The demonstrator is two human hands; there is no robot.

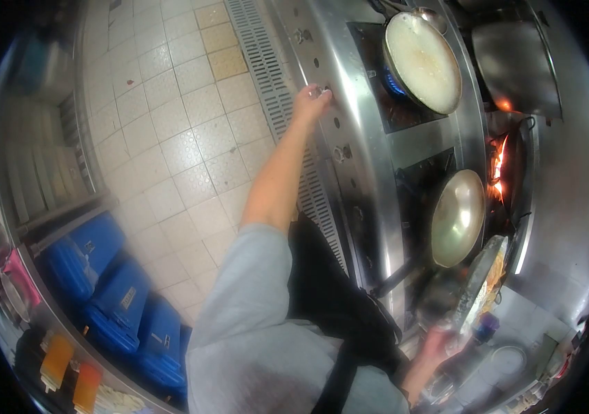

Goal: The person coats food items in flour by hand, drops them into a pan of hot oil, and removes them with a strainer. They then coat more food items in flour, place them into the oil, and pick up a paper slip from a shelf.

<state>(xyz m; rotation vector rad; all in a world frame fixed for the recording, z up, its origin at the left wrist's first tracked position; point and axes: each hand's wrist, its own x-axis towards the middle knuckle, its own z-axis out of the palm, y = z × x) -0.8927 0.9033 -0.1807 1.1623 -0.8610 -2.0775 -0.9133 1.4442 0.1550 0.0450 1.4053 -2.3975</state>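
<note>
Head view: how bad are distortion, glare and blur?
Head view: heavy fisheye, black corners, the stove front bows. Head view: glare on the near pan, flame blown out. Head view: right hand and plate smeared; left hand on a knob sharper.
</note>
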